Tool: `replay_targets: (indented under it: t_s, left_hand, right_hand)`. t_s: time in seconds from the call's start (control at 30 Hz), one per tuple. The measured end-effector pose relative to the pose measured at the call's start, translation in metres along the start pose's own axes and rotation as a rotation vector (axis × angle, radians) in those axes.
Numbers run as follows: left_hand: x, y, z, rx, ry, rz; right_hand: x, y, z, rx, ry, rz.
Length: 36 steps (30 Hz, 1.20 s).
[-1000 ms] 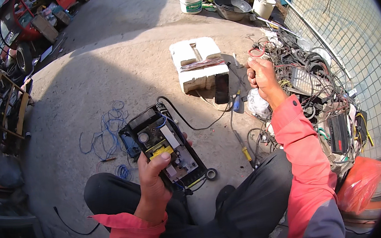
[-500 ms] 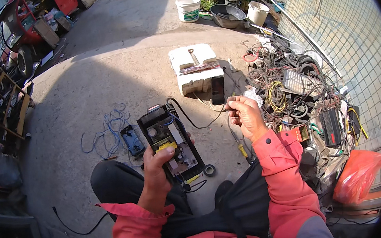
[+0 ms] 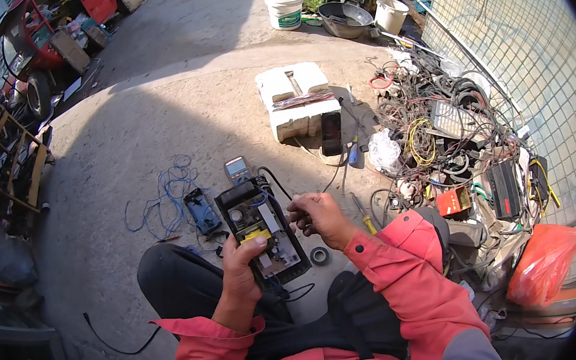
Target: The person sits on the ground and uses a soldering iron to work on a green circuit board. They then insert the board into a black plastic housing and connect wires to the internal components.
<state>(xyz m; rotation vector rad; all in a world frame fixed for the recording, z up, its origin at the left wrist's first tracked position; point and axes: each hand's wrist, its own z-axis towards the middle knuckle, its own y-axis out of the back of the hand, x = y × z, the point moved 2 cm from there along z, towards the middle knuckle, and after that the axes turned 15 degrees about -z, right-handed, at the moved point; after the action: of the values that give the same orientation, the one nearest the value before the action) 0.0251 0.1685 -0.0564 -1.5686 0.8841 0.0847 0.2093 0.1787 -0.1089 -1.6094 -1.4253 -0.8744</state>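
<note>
Your left hand (image 3: 241, 268) grips the open black case (image 3: 288, 241) at its lower left edge: the thumb is pressed down over the yellow part (image 3: 257, 233), and the other fingers go beneath, mostly hidden. The case is tilted above the ground (image 3: 112, 266), in front of your knees, circuit side toward you. Near its lower right corner a tape roll (image 3: 323, 251) lies on the ground. Your right hand (image 3: 321, 219) is just beside the case's right edge, fingers curled and drawn together; whether they pinch the black cable (image 3: 276, 180) cannot be told. Right of that hand lies a yellow-handled tool (image 3: 370, 224); left of the case, a shell (image 3: 201, 212) beside tangled blue wire (image 3: 164, 195). Past the case's top edge is a meter (image 3: 237, 169). Toward the ground's right edge spreads a wire pile (image 3: 436, 154). Farther, a phone (image 3: 330, 134) leans on a white block (image 3: 295, 93); at the far edge stands a bucket (image 3: 285, 11)
</note>
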Motion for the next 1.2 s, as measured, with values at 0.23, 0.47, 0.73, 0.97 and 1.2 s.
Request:
replay_targets:
  t_s: [0.23,0.47,0.73,0.97,1.2]
  left_hand:
    - [0.0052,0.0025,0.0045,-0.022,0.004,-0.013]
    - [0.0075,0.0053,0.0076,-0.004,0.032,-0.031]
    - [0.0067,0.0012,0.0061,-0.006,0.042,-0.02]
    - [0.007,-0.0003,0.0057,-0.017,0.028,-0.014]
    - [0.0071,0.0012,0.0057,-0.016,0.034,-0.012]
  right_hand:
    - [-0.0012,0.0002,0.0051,0.014,0.002,0.032]
    - [0.0041,-0.0008,0.0037,0.033,0.02,0.037]
    - [0.0035,0.0005,0.0058,0.009,0.018,0.026]
    - [0.0025,0.0017,0.0066,-0.003,0.029,0.016]
    - [0.0002,0.0018,0.0086,0.002,0.023,0.018]
